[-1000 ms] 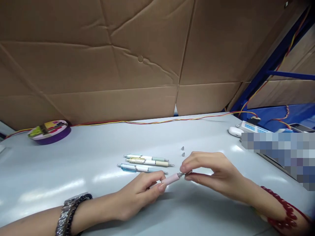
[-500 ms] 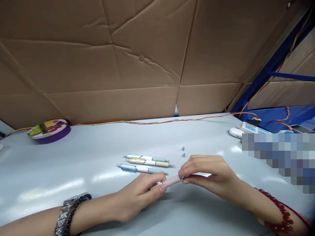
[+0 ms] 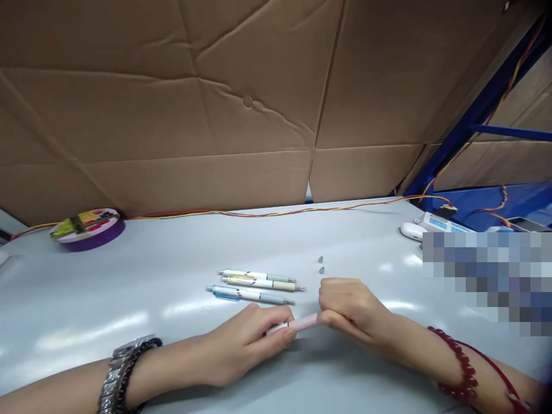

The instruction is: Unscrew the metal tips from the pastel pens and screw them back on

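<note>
Between my hands is a pink-and-white pen (image 3: pixel 307 322), tilted slightly up to the right above the table. My left hand (image 3: pixel 259 339) pinches its white part between thumb and fingers. My right hand (image 3: pixel 351 307) is closed on the pen's right end, fingers curled over it, so the tip is hidden. Just beyond lie three similar pens side by side: a green one (image 3: pixel 259 276), a yellow one (image 3: pixel 263 283) and a blue one (image 3: pixel 250 295). Two small grey metal tips (image 3: pixel 321 270) rest on the table past my right hand.
A round purple box (image 3: pixel 92 237) stands at the back left of the white table (image 3: pixel 181 247). Red and yellow wires (image 3: pixel 259 214) run along the back edge, below a cardboard wall (image 3: pixel 241 126). A white case (image 3: pixel 413 231) and a power strip (image 3: pixel 440 222) lie at the right.
My right hand has rolled over, its fingers now curled around the pen's right end where they pinched the tip before. My left hand keeps its hold, shifted very slightly right.
</note>
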`<state>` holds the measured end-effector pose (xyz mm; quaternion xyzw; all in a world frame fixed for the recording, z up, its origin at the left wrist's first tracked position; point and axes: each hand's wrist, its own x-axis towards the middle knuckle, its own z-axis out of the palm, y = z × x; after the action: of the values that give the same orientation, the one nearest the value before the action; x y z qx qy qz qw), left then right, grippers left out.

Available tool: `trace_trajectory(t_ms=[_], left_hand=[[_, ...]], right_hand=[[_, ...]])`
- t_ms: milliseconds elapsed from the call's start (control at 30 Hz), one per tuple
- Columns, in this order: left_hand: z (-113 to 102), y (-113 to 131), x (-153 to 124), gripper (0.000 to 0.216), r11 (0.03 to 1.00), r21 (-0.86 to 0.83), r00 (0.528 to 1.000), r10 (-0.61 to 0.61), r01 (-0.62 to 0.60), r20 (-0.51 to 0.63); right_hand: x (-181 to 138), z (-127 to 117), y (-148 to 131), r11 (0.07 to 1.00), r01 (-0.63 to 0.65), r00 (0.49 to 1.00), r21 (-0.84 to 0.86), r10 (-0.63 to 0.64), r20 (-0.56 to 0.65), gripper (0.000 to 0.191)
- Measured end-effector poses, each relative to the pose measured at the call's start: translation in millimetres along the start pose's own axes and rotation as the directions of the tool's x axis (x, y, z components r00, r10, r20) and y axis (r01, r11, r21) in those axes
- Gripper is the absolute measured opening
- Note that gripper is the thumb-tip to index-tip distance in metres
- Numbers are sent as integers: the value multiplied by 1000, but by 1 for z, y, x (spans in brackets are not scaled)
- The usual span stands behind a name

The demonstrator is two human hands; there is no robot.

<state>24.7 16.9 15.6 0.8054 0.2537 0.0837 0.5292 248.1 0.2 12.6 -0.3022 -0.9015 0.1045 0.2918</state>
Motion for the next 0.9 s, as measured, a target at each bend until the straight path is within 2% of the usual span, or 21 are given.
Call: trace_trajectory(t_ms=[67, 267, 400, 533, 633, 800, 900], left_hand=[[0, 0, 0, 31, 1000, 2, 1000, -1, 1, 0], [0, 1, 0, 32, 996, -79, 999, -43, 44, 12], [0, 1, 0, 33, 990, -117, 997, -83, 82, -3], [-1, 1, 0, 35, 982, -158, 995, -100, 99, 7], [-2, 1, 0, 35, 984, -148, 995, -94, 98, 39], [-3, 1, 0, 34, 982, -158, 993, -96, 105, 65], [-3, 2, 1, 32, 986, -147, 995, -73, 82, 67]], right_hand=[[0, -6, 0, 999, -28, 998, 18, 27, 56, 57], [2, -34, -6, 986, -148, 976, 82, 132, 171, 18], [1, -23, -9, 984, -150, 985, -99, 158, 68, 33], [0, -9, -5, 962, -66, 998, -266, 68, -3, 48], [1, -13, -5, 967, -28, 997, -254, 44, 56, 51], [1, -24, -7, 971, 21, 991, -237, 11, 132, 28], [0, -20, -5, 964, 57, 992, -260, -24, 127, 41]])
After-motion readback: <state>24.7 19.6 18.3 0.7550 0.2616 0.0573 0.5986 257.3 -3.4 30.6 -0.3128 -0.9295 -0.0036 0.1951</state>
